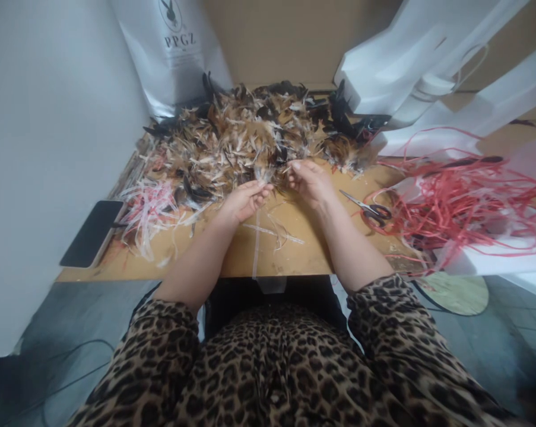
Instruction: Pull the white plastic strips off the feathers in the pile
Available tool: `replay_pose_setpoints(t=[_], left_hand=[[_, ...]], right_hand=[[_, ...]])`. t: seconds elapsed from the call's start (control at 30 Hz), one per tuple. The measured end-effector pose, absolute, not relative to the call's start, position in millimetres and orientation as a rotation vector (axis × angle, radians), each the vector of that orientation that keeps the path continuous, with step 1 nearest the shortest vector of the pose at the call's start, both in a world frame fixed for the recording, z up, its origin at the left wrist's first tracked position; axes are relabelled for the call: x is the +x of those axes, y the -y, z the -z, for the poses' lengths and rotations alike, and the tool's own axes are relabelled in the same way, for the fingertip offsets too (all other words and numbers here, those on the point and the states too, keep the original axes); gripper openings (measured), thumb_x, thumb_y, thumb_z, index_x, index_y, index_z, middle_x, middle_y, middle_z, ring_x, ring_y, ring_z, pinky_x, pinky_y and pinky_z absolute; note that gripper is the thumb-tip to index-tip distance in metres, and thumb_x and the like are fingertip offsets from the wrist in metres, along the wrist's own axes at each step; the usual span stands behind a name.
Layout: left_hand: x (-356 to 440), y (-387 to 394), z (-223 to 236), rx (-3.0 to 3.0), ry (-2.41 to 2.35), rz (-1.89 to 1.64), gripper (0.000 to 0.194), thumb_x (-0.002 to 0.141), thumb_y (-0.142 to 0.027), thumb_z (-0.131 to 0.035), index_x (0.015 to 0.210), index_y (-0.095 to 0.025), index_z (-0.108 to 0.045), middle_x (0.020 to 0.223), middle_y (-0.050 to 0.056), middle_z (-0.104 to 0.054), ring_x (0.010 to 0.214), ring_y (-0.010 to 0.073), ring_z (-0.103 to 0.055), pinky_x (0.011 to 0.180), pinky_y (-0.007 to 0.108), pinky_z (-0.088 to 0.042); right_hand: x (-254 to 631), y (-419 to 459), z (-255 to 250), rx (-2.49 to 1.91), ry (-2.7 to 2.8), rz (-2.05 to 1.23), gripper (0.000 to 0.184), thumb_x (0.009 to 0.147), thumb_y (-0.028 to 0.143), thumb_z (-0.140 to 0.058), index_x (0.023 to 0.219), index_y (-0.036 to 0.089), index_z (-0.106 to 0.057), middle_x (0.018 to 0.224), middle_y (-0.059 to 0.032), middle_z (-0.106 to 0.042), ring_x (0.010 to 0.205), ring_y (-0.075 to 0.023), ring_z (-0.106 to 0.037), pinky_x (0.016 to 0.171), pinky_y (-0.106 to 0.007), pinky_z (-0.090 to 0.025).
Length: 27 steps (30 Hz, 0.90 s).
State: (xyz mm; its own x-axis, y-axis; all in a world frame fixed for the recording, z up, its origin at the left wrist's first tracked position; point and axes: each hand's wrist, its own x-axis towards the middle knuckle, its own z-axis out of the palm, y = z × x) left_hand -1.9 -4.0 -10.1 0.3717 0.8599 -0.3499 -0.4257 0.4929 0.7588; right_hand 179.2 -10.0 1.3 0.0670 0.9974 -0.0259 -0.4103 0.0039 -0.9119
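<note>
Left hand [249,200] pinches wispy feathers [263,172] (shaggy brown heap [232,142] behind).

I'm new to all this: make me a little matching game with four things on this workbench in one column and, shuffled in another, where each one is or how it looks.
Things
1. Scissors
2. Phone
3. Feather pile
4. Red strips

Places and looks
A. Dark screen facing up, at the far left
B. Tangled in a loose heap, at the far right
C. Pale blades and dark handles, lying to the right of the right hand
D. Brown, tan and black, spread beyond the left hand

Right pairs: 1-C, 2-A, 3-D, 4-B
</note>
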Motion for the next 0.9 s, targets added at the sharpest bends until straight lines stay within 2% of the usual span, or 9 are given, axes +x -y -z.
replay_pose_setpoints(t=[0.17,0.3,0.43,0.53,0.73,0.9], left_hand=[[-4.2,6.9,4.5,0.494,-0.760,-0.764,0.016,0.089,-0.005,-0.053,0.079,-0.011,-0.065,0.080,0.006,-0.072,0.054,0.0016,-0.061,0.046,0.007,-0.043],[-5.3,9.3,1.3,0.432,-0.724,-0.716,0.018,0.090,-0.007,-0.053,0.079,-0.011,-0.066,0.074,0.004,-0.070,0.052,0.0007,-0.060,0.045,0.005,-0.042],[-4.4,8.3,1.8,0.437,-0.719,-0.772,0.018,0.090,-0.005,-0.053,0.078,-0.011,-0.065,0.069,0.002,-0.068,0.051,-0.0005,-0.059,0.048,0.005,-0.043],[-3.0,6.3,4.0,0.530,-0.736,-0.877,0.012,0.086,-0.004,-0.059,0.078,-0.012,-0.063,0.071,0.000,-0.068,0.054,-0.0004,-0.060,0.051,0.006,-0.045],[-0.1,6.5,7.9,0.777,-0.743,-1.024,0.008,0.081,-0.012,-0.068,0.074,-0.010,-0.063,0.073,0.002,-0.070,0.057,0.0016,-0.061,0.054,0.010,-0.046],[2.3,9.5,11.1,0.891,-0.740,-1.012,0.008,0.078,-0.016,-0.072,0.077,-0.010,-0.066,0.074,0.002,-0.072,0.059,0.0027,-0.063,0.056,0.012,-0.046]], right_hand=[[169.7,17.5,1.2,-0.990,1.136,-1.194,0.034,0.058,0.046,-0.083,0.075,0.019,-0.073,0.065,0.0007,-0.064,0.058,-0.0088,-0.051,0.057,-0.024,-0.043],[167.7,18.0,4.6,-0.984,1.286,-1.123,0.030,0.062,0.046,-0.082,0.074,0.019,-0.074,0.076,-0.0015,-0.069,0.068,-0.0115,-0.056,0.064,-0.026,-0.045],[166.1,14.2,12.6,-0.958,1.236,-1.198,0.029,0.063,0.044,-0.081,0.077,0.020,-0.073,0.071,0.0008,-0.067,0.062,-0.0093,-0.055,0.062,-0.024,-0.044],[164.8,11.2,16.8,-1.009,1.059,-1.309,0.037,0.059,0.046,-0.083,0.084,0.021,-0.072,0.066,0.0032,-0.065,0.057,-0.0078,-0.054,0.056,-0.022,-0.043],[163.9,11.0,12.1,-1.141,0.899,-1.468,0.047,0.043,0.047,-0.089,0.073,0.017,-0.068,0.062,0.0021,-0.066,0.052,-0.0060,-0.054,0.049,-0.018,-0.041],[159.7,13.4,11.8,-1.109,0.885,-1.489,0.048,0.040,0.045,-0.090,0.070,0.017,-0.066,0.058,0.0029,-0.065,0.051,-0.0059,-0.053,0.049,-0.018,-0.041]])
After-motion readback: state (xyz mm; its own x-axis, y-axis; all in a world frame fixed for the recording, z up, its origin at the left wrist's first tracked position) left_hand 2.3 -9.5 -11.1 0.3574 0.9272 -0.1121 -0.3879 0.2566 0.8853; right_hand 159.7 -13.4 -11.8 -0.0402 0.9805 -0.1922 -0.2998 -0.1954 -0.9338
